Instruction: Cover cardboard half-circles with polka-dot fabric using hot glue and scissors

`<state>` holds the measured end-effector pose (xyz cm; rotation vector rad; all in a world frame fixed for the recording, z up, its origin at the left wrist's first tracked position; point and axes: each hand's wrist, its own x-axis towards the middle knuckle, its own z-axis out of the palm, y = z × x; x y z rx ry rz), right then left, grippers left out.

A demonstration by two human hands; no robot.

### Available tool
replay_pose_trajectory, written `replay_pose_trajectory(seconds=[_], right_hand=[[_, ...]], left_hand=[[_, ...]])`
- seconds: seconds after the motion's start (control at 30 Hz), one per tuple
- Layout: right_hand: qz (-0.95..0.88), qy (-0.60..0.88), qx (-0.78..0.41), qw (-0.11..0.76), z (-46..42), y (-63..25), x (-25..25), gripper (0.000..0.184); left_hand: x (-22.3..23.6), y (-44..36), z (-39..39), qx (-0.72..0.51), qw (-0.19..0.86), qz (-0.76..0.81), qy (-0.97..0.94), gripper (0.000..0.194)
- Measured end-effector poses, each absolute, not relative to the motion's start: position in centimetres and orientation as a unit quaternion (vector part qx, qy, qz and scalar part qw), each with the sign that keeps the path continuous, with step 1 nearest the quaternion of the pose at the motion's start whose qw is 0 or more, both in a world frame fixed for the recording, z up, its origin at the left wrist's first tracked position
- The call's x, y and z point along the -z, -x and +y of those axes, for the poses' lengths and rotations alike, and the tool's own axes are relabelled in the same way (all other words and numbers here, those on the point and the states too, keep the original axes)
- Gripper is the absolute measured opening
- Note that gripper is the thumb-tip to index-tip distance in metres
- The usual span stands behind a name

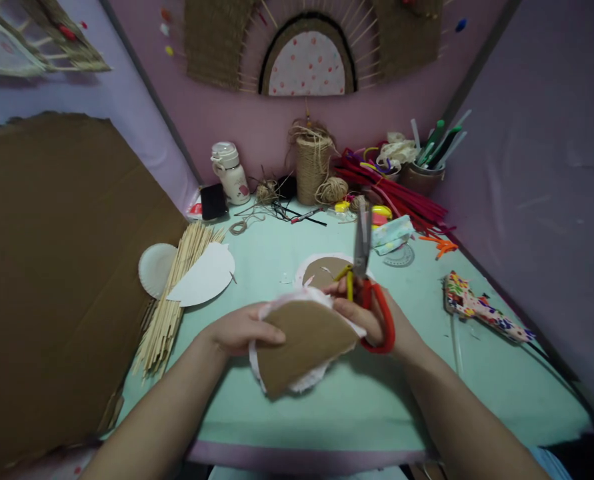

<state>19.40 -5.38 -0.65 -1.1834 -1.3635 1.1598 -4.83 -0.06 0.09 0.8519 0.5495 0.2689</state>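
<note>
My left hand [239, 330] grips a brown cardboard semicircle [304, 343] edged with white fabric, thumb on top, above the near part of the mint-green table [277, 253]. My right hand [371, 317] has its fingers through the red handles of a pair of scissors [364, 267]; the grey blades point up and away, closed or nearly so, beside the semicircle's far edge. A yellow bit sticks out by the handles. A second brown cardboard piece with a white rim [324, 270] lies flat just behind the hands.
A bundle of wooden skewers [177, 293], a paper plate [154, 267] and a white half-plate [204, 277] lie at left, beside a big cardboard sheet [51, 267]. Twine spools [311, 167], red pipe cleaners [397, 193], a bottle [229, 170], a pen cup [427, 170] crowd the back. A patterned glue gun [477, 307] lies right.
</note>
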Motion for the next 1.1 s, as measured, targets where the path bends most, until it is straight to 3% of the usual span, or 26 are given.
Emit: replay_pose_trajectory(seconds=[0.07, 0.17, 0.33, 0.53, 0.83, 1.1], right_hand=[[-0.516, 0.491, -0.471, 0.521, -5.2, -19.5, 0.8, 0.025], [-0.508, 0.494, -0.487, 0.511, -5.3, -19.1, 0.9, 0.031], [-0.553, 0.428, -0.558, 0.448, -6.7, -17.3, 1.8, 0.046], [-0.579, 0.436, -0.582, 0.369, -8.0, -16.4, 2.1, 0.052], [-0.627, 0.507, -0.514, 0.292, -8.4, -16.4, 0.4, 0.033], [-0.647, 0.513, -0.505, 0.253, -8.5, -16.1, 0.3, 0.034]], left_hand=[[-0.4, 5.6, 0.5, -0.268, 0.856, 0.253, -0.363, 0.050], [-0.4, 6.2, 1.2, -0.407, 0.811, 0.274, -0.320, 0.065], [-0.6, 5.3, 1.2, -0.455, 0.794, 0.301, -0.267, 0.068], [-2.3, 4.0, 0.6, -0.585, 0.680, 0.350, -0.270, 0.066], [-2.7, 4.3, 0.3, -0.633, 0.617, 0.374, -0.280, 0.062], [-2.7, 3.6, -0.5, -0.654, 0.598, 0.379, -0.269, 0.068]])
